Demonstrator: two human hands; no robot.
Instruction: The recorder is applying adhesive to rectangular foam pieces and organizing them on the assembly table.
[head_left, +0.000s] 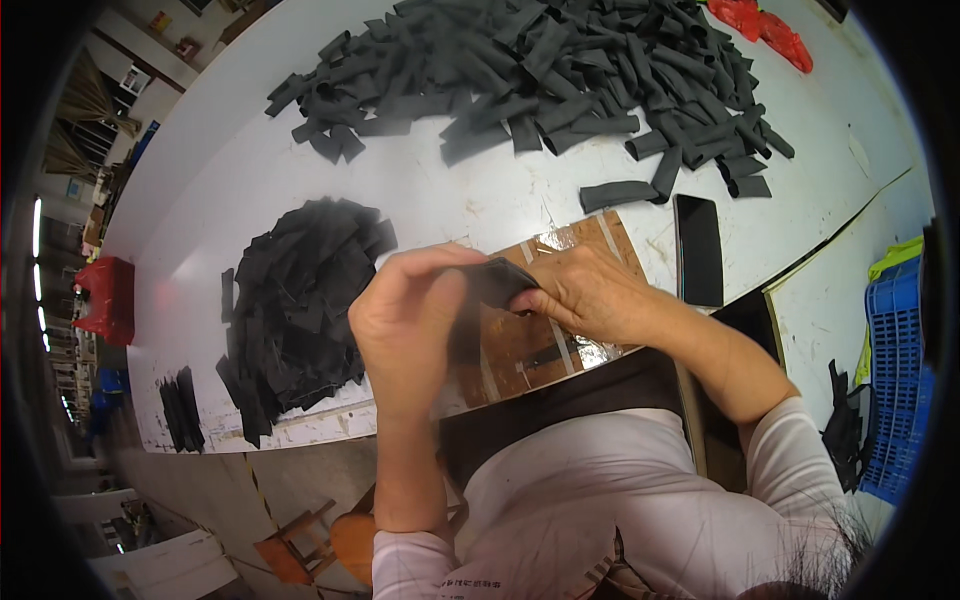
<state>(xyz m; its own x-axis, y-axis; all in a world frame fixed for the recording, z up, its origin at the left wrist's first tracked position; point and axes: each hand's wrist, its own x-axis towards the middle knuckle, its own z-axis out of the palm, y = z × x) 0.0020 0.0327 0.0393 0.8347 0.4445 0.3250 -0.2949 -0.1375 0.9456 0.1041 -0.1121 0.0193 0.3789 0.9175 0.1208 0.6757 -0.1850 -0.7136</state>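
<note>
In front of me, a dark fabric piece (pixel 497 284) is held between my two hands, over a brown board. My left hand (pixel 408 305) curls around its left side, thumb and fingers bent toward it. My right hand (pixel 592 290) pinches its right edge with thumb and fingers. Part of the piece is hidden behind my fingers and slightly blurred. Under my hands lies the brown board (pixel 615 235), with pale strips and shiny clear tape across it. Left of my left hand sits a heap of flat black fabric pieces (pixel 300 300).
A large pile of dark grey fabric tubes (pixel 560 70) covers the table's far side. A black phone (pixel 698 250) lies right of the board. A small black stack (pixel 181 410) stands at the left edge. Red bags (pixel 104 300) and a blue crate (pixel 893 380) flank the white table (pixel 190 220).
</note>
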